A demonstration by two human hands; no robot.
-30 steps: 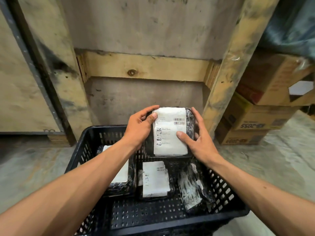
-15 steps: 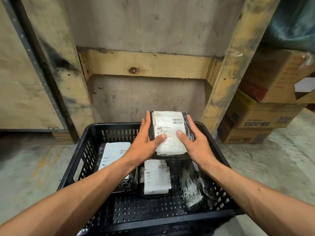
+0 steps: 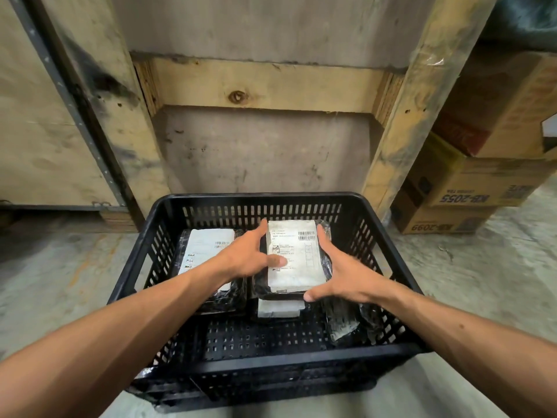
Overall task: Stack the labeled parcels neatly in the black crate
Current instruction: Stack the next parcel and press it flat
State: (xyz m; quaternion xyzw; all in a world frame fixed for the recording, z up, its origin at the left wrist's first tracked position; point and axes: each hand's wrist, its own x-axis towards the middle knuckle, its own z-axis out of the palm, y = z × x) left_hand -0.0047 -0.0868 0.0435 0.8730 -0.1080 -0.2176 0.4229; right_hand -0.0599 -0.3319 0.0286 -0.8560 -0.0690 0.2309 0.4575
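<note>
A rough grey concrete floor (image 3: 482,282) carries the black crate (image 3: 265,365), which stands before a pale timber frame (image 3: 265,86) and a stained wall; printed cardboard boxes (image 3: 470,188) are stacked to the right. Both forearms reach into the crate. The left hand (image 3: 247,254) lays straight fingers along the top parcel (image 3: 294,257), thumb on its label; the right hand (image 3: 346,276) flanks the other side, fingers extended. That glossy black-wrapped parcel with its white label lies atop another labeled parcel (image 3: 278,309), beside a third (image 3: 205,251).
</note>
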